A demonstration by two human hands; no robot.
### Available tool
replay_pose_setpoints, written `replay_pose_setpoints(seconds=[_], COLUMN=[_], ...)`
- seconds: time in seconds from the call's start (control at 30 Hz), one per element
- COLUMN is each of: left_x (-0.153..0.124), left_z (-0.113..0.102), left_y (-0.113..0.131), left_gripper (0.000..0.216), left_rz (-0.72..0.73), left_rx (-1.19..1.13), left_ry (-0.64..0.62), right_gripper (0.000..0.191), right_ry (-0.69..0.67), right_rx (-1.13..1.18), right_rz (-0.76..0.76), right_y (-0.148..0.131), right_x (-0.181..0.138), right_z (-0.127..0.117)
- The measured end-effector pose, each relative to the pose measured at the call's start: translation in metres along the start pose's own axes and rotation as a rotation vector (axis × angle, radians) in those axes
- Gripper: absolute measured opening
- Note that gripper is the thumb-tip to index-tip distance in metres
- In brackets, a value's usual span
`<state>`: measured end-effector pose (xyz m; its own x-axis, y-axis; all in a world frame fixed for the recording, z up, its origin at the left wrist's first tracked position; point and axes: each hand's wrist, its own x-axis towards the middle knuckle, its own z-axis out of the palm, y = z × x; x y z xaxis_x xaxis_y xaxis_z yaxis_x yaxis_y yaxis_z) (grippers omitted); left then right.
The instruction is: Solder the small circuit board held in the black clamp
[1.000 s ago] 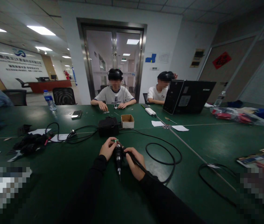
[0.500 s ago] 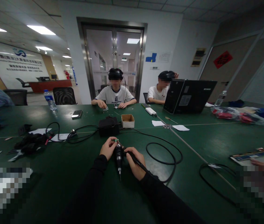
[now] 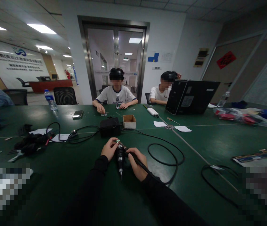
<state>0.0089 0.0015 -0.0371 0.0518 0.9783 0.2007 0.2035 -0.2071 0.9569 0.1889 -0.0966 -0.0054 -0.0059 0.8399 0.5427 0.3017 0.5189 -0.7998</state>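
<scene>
Pinched in the fingertips of my left hand [image 3: 109,149] is a small green circuit board [image 3: 118,141]. My right hand [image 3: 137,164] is closed around a black pen-shaped corded tool [image 3: 139,162], held slanted, its front end pointing toward the board. Whether that end touches the board cannot be made out. Between my hands is a black and silver tool like an electric screwdriver [image 3: 120,160], its thin bit pointing toward me. The far end of it lies close to the board and my left fingertips.
A black box [image 3: 110,128] and a small open cardboard box [image 3: 129,126] stand beyond my hands. Black cable [image 3: 177,169] loops at the right. Tangled black gear [image 3: 31,142] lies left. Two people sit opposite, near a large black case [image 3: 190,97]. Another person's hand is at the right edge.
My hands and the tools hold nearly the same place. Across the table, a person's hand has lowered small pieces to the tabletop, moving slightly left.
</scene>
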Motion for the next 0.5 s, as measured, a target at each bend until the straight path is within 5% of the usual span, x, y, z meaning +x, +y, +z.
replay_pose_setpoints(seconds=[0.5], left_x=[0.0001], left_z=[-0.0005], left_y=[-0.0029], left_gripper=[0.028], left_rz=[0.012], left_rx=[-0.023], left_ry=[-0.003], right_gripper=[0.015], right_ry=[-0.012], right_rx=[-0.003], right_rz=[0.022], right_y=[-0.0003], right_x=[0.0], right_z=[-0.0015])
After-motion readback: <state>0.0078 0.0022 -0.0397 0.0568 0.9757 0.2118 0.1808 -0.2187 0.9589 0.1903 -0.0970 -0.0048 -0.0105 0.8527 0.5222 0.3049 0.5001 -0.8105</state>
